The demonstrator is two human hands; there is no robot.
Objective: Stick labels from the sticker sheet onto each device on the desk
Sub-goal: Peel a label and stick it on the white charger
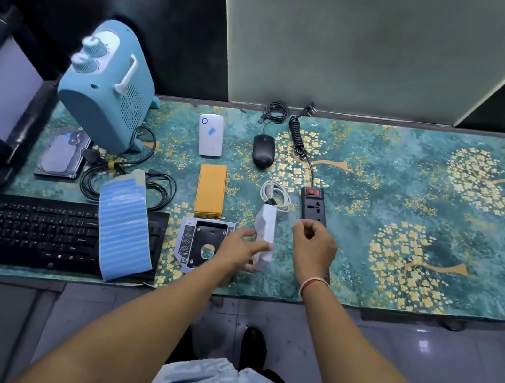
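A: How far along is the labelling judged to be?

B: 1 small blue label is seen on the white oval-cornered plastic router [210, 135], and a blue mark that may be a label is seen on the grey metal hard drive [63, 154], though that is too blurred to be sure. No label can be made out on the black computer mouse [263, 151], the orange rectangular power bank [210, 189], the black power strip with a red switch [313, 205], the silver drive caddy [198, 242], the black keyboard [35, 227] or the pale blue fan heater [108, 84]. Most of the work is therefore judged to be left.

A: Where is the sticker sheet?

B: The curled blue-striped sticker sheet [123, 226] is laid across the right end of the keyboard, its long axis running from the desk [413, 192] edge away from the person, tilted slightly left.

A: And what is being handled?

B: A white plastic adapter block [265, 234] is gripped by the left hand [242, 250] and tipped up on its edge, just right of the caddy; its long axis is pointed away from the person, towards the coiled white cable [276, 194]. The grip of the right hand [314, 243] is pinched at the fingertips, just beside the block; whether a label is held there cannot be told.
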